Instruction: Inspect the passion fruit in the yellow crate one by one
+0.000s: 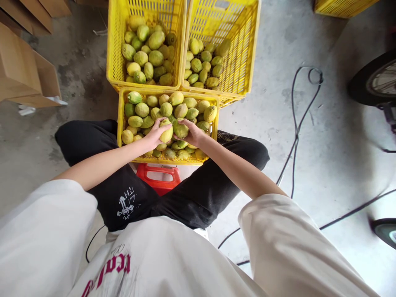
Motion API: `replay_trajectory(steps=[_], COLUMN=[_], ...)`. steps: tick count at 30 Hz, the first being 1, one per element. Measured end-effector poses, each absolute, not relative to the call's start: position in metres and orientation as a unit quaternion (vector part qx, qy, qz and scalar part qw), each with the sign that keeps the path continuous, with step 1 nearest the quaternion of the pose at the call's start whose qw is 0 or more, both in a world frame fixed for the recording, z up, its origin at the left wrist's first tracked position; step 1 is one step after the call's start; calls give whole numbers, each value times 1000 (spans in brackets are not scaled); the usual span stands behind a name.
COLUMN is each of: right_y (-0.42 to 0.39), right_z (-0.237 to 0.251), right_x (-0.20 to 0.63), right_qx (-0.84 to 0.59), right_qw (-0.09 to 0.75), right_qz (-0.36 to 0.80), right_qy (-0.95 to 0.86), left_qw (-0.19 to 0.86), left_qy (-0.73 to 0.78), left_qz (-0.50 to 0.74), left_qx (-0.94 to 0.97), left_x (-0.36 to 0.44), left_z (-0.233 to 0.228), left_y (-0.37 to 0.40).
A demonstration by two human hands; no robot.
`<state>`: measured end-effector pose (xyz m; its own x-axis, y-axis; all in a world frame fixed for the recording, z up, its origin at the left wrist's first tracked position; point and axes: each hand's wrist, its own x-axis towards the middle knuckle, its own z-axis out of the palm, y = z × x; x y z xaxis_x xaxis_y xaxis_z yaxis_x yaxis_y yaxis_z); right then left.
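Observation:
Over the near yellow crate (121,119), filled with green and yellow lemons, both my hands are side by side. My left hand (154,135) is closed around a yellowish lemon (166,131). A greener lemon (180,129) sits in my right hand (192,134), with the fingers curled about its far side. The two held fruits are close to each other, just above the pile. Parts of my fingers are hidden behind the lemons.
Two deeper yellow crates, left (109,62) and right (253,53), hold more lemons beyond the near one. A red stool (161,187) shows between my legs. Cardboard boxes (21,66) stand left; a black cable (295,128) and a wheel (359,80) are right.

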<state>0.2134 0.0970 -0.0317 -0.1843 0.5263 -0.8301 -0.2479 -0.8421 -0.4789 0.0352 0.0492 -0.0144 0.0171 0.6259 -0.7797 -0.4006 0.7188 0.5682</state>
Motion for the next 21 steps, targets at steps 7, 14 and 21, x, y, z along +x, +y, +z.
replay_trajectory(steps=[7,14,21], right_y=[97,96,94], right_z=[-34,-29,-13], right_x=[213,214,210], right_qx=[-571,-586,-592], right_qw=[224,241,233], right_qz=[784,765,757], right_qy=[-95,-118,-148], left_qw=[704,702,717], left_qy=[598,588,595], left_qz=[380,394,348], left_qx=[44,76,100], left_x=[35,36,38], left_z=[-12,-18,-7], left_y=[54,52,49])
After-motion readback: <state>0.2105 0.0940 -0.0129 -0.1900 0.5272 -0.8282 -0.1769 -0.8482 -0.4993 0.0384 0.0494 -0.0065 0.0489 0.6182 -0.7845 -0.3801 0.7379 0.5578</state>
